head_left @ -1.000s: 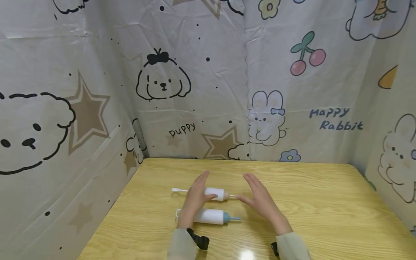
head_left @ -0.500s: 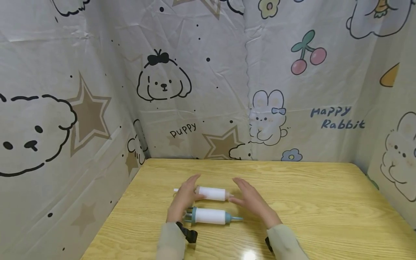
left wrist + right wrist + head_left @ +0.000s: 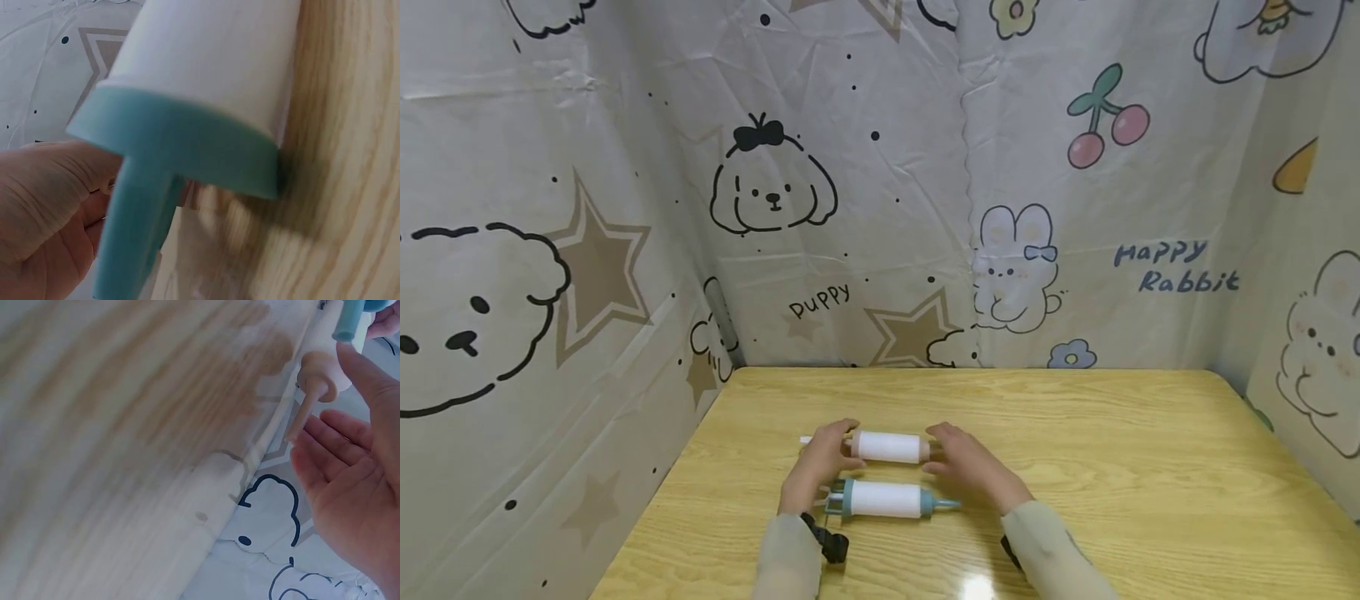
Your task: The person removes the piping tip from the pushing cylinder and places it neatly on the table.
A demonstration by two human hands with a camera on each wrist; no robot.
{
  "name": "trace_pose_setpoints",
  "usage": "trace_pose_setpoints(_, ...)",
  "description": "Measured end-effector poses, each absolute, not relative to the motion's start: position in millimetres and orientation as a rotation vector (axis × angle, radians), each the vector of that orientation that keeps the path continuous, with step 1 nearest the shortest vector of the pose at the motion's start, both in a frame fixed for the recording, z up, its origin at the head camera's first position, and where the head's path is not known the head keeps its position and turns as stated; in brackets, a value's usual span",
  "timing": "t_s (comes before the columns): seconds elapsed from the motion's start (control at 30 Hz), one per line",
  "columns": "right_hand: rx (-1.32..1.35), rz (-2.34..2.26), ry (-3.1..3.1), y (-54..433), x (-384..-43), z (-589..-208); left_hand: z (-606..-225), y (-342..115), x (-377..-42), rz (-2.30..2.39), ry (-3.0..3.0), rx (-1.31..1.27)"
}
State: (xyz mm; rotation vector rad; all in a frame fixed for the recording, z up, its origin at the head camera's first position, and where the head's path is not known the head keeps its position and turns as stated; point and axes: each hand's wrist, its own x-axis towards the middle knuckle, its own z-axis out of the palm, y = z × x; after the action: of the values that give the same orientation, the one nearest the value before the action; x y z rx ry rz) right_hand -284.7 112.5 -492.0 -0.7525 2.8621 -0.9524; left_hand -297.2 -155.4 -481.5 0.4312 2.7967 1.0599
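Two large syringe-like tubes lie side by side on the table. The farther tube (image 3: 887, 447) has a white barrel and pinkish-tan ends; the nearer tube (image 3: 886, 499) has teal ends. My left hand (image 3: 820, 458) is at the plunger end of the tan-ended tube, thumb and fingers spread either side of it. Around the nozzle end is my right hand (image 3: 973, 462), its fingers loosely bent. In the right wrist view, the tan nozzle (image 3: 306, 412) points towards that hand's fingertips. The teal end (image 3: 181, 137) partly hides my left fingers in the left wrist view.
A wood-grain table (image 3: 1112, 450) carries both tubes. Cartoon-printed cloth (image 3: 880, 183) hangs along its back and sides. Black wrist straps (image 3: 831, 546) sit at the sleeve cuffs.
My left hand has shifted left, uncovering more of both barrels. My right hand has moved left and closed in around the tan nozzle. The tubes lie where they were.
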Motion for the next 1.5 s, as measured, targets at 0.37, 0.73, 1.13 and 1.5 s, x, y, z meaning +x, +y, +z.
trace_pose_setpoints(0.37,-0.951,-0.811,2.951,109.5,-289.7,-494.4,-487.5,-157.3,-299.3,1.154,2.763,0.473)
trace_pose_setpoints(0.73,-0.826,-0.981,2.945,107.4,-289.5,-494.5,-481.2,-161.1,-293.5,1.173,2.825,0.492)
trace_pose_setpoints(1.13,-0.891,-1.134,2.964,116.7,-290.2,-490.5,-467.2,-162.9,-293.2,1.226,2.905,0.55)
trace_pose_setpoints(1.5,-0.904,-1.168,2.952,129.3,-288.6,-492.4,-464.9,-157.3,-292.6,1.234,2.89,0.63)
